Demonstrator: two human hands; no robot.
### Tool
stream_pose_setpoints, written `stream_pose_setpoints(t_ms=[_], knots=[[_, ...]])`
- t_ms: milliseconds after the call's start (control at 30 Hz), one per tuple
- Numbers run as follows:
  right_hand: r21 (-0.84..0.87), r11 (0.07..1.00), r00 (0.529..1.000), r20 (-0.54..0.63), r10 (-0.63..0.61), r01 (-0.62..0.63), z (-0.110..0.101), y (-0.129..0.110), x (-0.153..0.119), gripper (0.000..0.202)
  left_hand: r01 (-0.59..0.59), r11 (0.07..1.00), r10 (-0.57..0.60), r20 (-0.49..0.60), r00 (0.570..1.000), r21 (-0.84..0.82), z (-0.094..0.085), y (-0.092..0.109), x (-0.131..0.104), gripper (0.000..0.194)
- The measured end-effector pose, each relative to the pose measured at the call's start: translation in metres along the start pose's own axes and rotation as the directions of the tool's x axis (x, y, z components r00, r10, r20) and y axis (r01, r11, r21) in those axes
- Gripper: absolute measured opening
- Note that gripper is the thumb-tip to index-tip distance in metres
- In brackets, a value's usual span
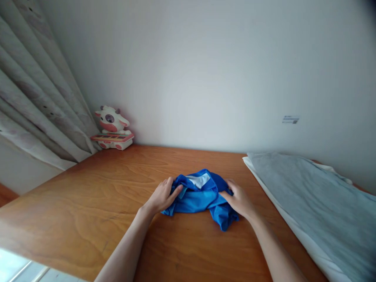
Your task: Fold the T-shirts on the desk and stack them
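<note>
A crumpled blue garment (194, 201) lies bunched on the wooden tabletop in front of me, with a pale white patch showing near its top. My left hand (163, 196) grips its left side, the thumb over the cloth and the other fingers behind it. On the right side my right hand (237, 197) grasps the fabric in the same way, fingers partly hidden behind the folds. One blue flap hangs down towards me just left of the right wrist. What kind of garment it is, I cannot tell.
The wooden table (88, 203) runs back to a white wall. A cow-shaped toy keyboard (113, 129) stands at the back left, beside a patterned curtain (38, 86). Grey-green cloth (311, 196) over a white layer covers the right side. A small label (290, 120) is on the wall.
</note>
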State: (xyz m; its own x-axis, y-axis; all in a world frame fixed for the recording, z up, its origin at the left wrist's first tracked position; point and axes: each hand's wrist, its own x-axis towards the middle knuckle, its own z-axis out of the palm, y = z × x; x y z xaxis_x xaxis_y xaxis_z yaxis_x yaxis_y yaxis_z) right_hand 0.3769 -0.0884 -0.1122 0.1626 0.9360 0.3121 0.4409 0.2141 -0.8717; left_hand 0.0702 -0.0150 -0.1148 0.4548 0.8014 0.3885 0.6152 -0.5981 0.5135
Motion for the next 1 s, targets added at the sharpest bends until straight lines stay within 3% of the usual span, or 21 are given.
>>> stream_pose_setpoints(t_ms=[67, 133, 233, 300, 367, 400, 433, 500, 600, 667, 833, 933, 1000], knots=[[-0.051, 0.995, 0.993, 0.071, 0.091, -0.087, -0.001, 0.001, -0.002, 0.026, -0.040, 0.998, 0.035, 0.093, 0.995, 0.046, 0.003, 0.003, 0.000, 0.038], [0.012, 0.984, 0.968, 0.180, 0.173, -0.178, -0.003, -0.003, -0.005, 0.027, -0.014, 1.000, 0.015, 0.118, 0.993, -0.003, 0.002, 0.009, 0.000, 0.034], [0.250, 0.915, 0.915, 0.333, 0.226, -0.317, -0.004, -0.015, -0.009, 0.032, 0.156, 0.937, -0.096, 0.199, 0.975, -0.314, -0.008, 0.018, 0.001, 0.027], [0.425, 0.847, 0.936, 0.282, 0.212, -0.320, -0.002, -0.022, -0.008, 0.034, 0.298, 0.771, -0.178, 0.259, 0.949, -0.563, -0.017, 0.023, 0.001, 0.031], [0.538, 0.813, 0.975, 0.101, 0.200, -0.222, 0.001, -0.025, -0.006, 0.037, 0.349, 0.581, -0.251, 0.246, 0.936, -0.735, -0.023, 0.026, 0.002, 0.032], [0.547, 0.821, 0.980, -0.006, 0.200, -0.164, 0.003, -0.024, -0.004, 0.040, 0.326, 0.534, -0.280, 0.200, 0.939, -0.780, -0.024, 0.026, 0.002, 0.032], [0.521, 0.846, 0.975, -0.103, 0.197, -0.116, 0.004, -0.023, -0.002, 0.042, 0.277, 0.539, -0.304, 0.122, 0.945, -0.795, -0.024, 0.025, 0.004, 0.032], [0.398, 0.916, 0.959, -0.237, 0.155, -0.050, 0.004, -0.017, 0.001, 0.044, 0.142, 0.676, -0.318, -0.113, 0.941, -0.723, -0.020, 0.021, 0.007, 0.029], [0.177, 0.983, 0.941, -0.338, 0.017, 0.046, 0.002, -0.009, 0.002, 0.042, 0.024, 0.910, -0.234, -0.464, 0.854, -0.414, -0.013, 0.013, 0.011, 0.016], [0.089, 0.990, 0.917, -0.392, -0.069, 0.113, 0.000, -0.008, 0.002, 0.040, 0.021, 0.970, -0.161, -0.574, 0.803, -0.242, -0.012, 0.008, 0.011, 0.014], [-0.054, 0.984, 0.864, -0.473, -0.174, 0.168, -0.005, -0.009, 0.003, 0.038, -0.021, 0.998, -0.020, -0.605, 0.796, -0.060, -0.015, 0.005, 0.007, 0.009], [-0.213, 0.969, 0.835, -0.506, -0.218, 0.124, -0.010, -0.001, 0.005, 0.045, 0.013, 1.000, -0.011, -0.517, 0.856, -0.001, -0.014, 0.001, 0.006, 0.011], [-0.238, 0.970, 0.832, -0.528, -0.169, 0.046, -0.014, 0.006, 0.006, 0.050, 0.037, 0.996, 0.001, -0.417, 0.909, 0.083, -0.012, -0.002, 0.006, 0.011]])
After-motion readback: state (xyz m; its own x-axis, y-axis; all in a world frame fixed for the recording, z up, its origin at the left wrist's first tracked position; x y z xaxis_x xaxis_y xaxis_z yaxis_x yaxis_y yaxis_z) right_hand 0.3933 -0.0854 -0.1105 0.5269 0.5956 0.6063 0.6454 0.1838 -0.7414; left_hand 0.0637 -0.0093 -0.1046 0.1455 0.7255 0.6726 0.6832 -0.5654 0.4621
